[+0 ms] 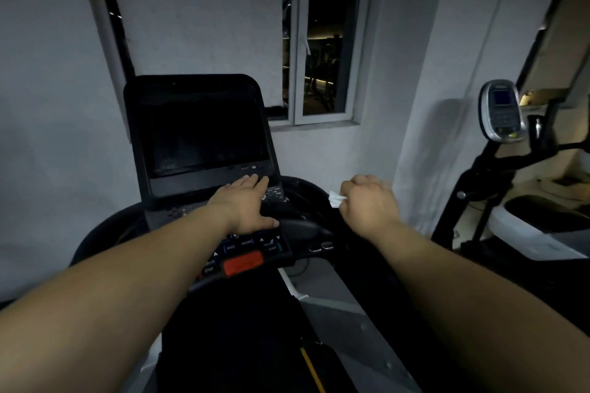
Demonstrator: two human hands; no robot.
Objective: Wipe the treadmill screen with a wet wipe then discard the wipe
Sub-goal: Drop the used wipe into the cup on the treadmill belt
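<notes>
From the head camera, a person leans over a treadmill, left hand laid flat with straight fingers on the console just below the dark screen, seemingly to steady the reach. The right hand, fingers curled, pinches a white wipe to the right of the screen and clear of it, apparently ready to wipe. Buttons read "STOP", "START" and "MODE"; no brand is legible.

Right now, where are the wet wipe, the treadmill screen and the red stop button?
wet wipe (336,198): head view, its white crumpled middle.
treadmill screen (201,134): head view, dark glass centre.
red stop button (243,263): head view, its top face.
</notes>
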